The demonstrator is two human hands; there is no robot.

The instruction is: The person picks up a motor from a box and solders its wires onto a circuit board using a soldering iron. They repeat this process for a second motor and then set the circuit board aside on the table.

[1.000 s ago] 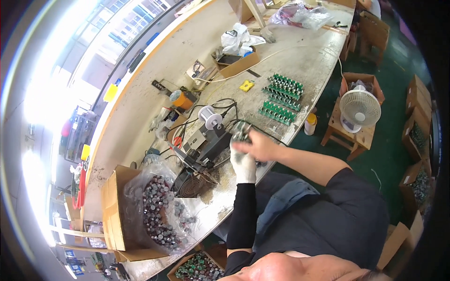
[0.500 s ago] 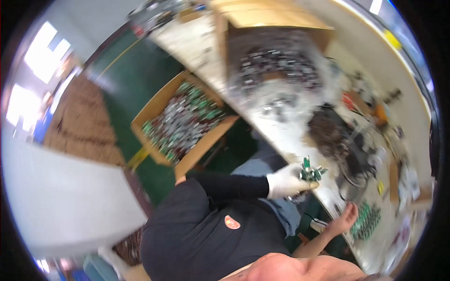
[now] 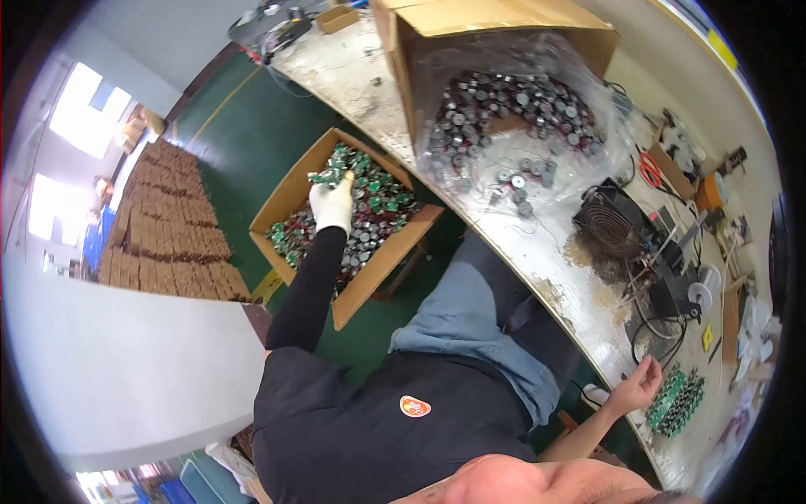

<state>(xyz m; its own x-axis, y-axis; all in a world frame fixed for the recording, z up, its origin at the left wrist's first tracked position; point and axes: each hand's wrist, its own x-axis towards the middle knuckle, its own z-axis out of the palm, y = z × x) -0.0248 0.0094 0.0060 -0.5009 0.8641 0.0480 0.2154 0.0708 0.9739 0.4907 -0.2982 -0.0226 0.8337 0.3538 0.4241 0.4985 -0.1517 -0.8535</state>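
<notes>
My left hand (image 3: 332, 206), in a white glove, reaches over an open cardboard box (image 3: 351, 307). Its fingers are closed on a clump of small green circuit boards (image 3: 326, 177), just above the box's contents. Inside lie many round metal motors (image 3: 363, 241), some with green boards. Bare and with loosely bent fingers, my right hand (image 3: 635, 391) is at the bench edge; nothing shows in it. Beside it on the bench lies a panel of green circuit boards (image 3: 677, 401).
On the white bench (image 3: 537, 277) a large carton (image 3: 504, 18) lies on its side, plastic-lined and full of motors. A black fan (image 3: 617, 217), cables and red-handled scissors (image 3: 649, 170) lie farther right. Brown stacks (image 3: 172, 210) and a white surface (image 3: 134, 361) are at left.
My left hand has swung left from the bench edge to the box on the left, carrying the green circuit boards. My right hand has barely moved.
</notes>
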